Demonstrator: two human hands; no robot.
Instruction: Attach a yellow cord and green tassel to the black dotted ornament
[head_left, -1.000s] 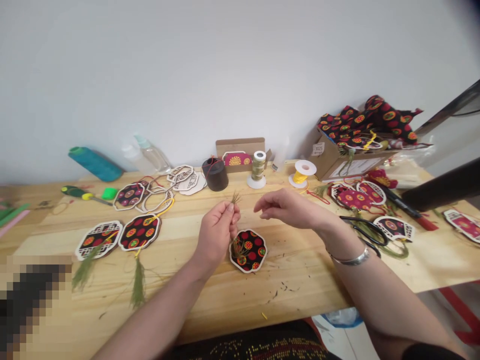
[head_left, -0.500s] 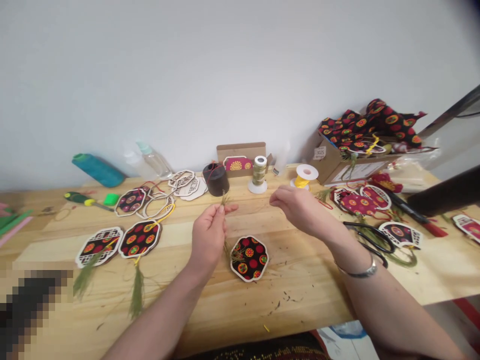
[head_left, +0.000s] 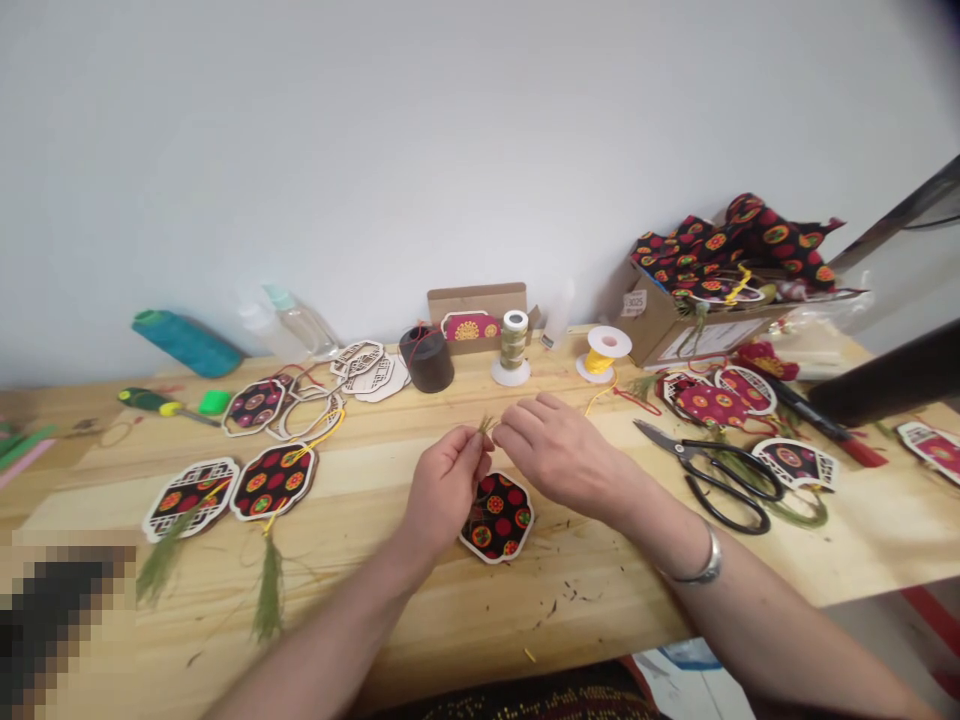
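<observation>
My left hand (head_left: 448, 482) is closed in a pinch on a bundle of olive-green tassel threads (head_left: 486, 424), whose tips stick up above the thumb. Fingertips of my right hand (head_left: 551, 450) are pressed together right beside those tips; whatever they hold is too fine to make out. Beneath both hands lies an ornament (head_left: 501, 520) of dark patterned fabric with a pale scalloped rim, its upper left partly covered by my left hand. To the left are two similar ornaments, one fabric-faced (head_left: 274, 482) and one with latticework (head_left: 191, 498), each with a green tassel.
Black-handled scissors (head_left: 712, 470) lie right of my right forearm. Along the wall stand a black spool (head_left: 426, 360), a green thread spool (head_left: 514, 345), a yellow cord spool (head_left: 604, 355) and a cardboard box (head_left: 667, 325) of fabric. A screwdriver (head_left: 150, 402) lies far left.
My right hand has moved left and down to meet my left hand, which shifted slightly right with the tassel threads. The scissors, partly hidden by my forearm before, now show fully.
</observation>
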